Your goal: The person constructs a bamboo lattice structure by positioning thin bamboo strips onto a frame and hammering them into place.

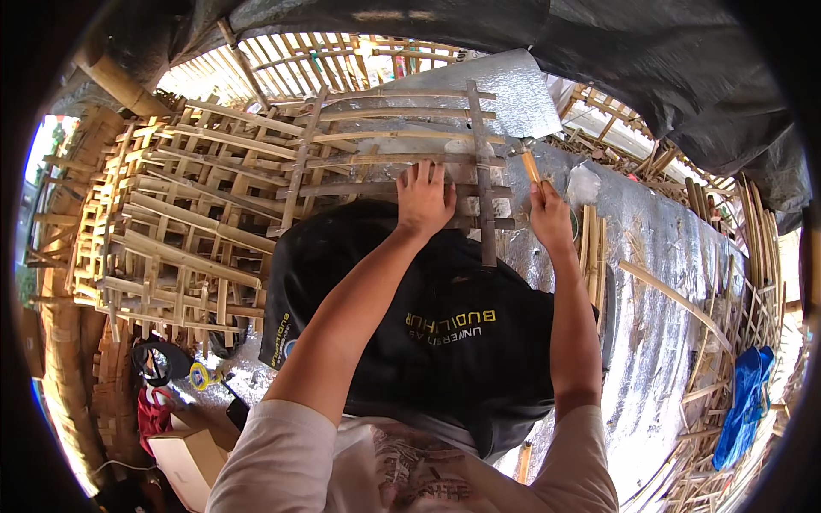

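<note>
Leftward, panels (188,221) crowd the lattice (368,160).

Blue sheet (742,406) right; cardboard box (182,468), red cloth (151,417), yellow roll (200,376) lower left; black tarp (633,56) overhead.

I list: one bamboo lattice (402,134), slats crossing two strips; one wooden-handled hammer (531,165), tilted, near its right edge.
</note>
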Tool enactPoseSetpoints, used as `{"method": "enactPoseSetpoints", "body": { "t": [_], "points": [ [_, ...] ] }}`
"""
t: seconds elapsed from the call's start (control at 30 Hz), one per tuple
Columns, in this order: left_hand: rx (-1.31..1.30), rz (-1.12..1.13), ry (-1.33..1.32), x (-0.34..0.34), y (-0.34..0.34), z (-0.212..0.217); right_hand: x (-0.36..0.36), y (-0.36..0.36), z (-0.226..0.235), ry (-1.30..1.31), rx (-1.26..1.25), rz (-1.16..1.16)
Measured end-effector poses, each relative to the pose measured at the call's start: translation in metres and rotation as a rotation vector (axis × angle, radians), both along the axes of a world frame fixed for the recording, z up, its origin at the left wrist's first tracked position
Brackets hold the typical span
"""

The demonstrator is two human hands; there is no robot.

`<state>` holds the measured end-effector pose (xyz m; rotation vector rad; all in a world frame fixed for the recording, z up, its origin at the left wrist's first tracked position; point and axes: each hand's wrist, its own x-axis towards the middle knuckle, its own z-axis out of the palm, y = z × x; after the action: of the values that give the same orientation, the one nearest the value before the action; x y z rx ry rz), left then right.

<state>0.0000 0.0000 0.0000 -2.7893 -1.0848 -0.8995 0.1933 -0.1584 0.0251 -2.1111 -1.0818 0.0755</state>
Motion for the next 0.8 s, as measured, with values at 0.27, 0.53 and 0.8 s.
{"method": "enactPoseSetpoints", "body": {
  "t": [0.27, 0.53, 0.8],
  "points": [
    [-0.118, -0.003, -0.009, -0.015, -0.029, -0.017, 0.002, -0.012, 0.012, 0.062, 0.075, -0.018],
    [-0.263, -0.023, 0.399, -0.033, -0.033, -0.032, 0.023, -0.012, 0.001, 0.107, 0.145, -0.101],
    [-0.532, -0.021, 0.647, -0.028, -0.026, -0.017, 0.025, -0.019, -0.011, 0.052, 0.124, -0.086]
  ]
}}
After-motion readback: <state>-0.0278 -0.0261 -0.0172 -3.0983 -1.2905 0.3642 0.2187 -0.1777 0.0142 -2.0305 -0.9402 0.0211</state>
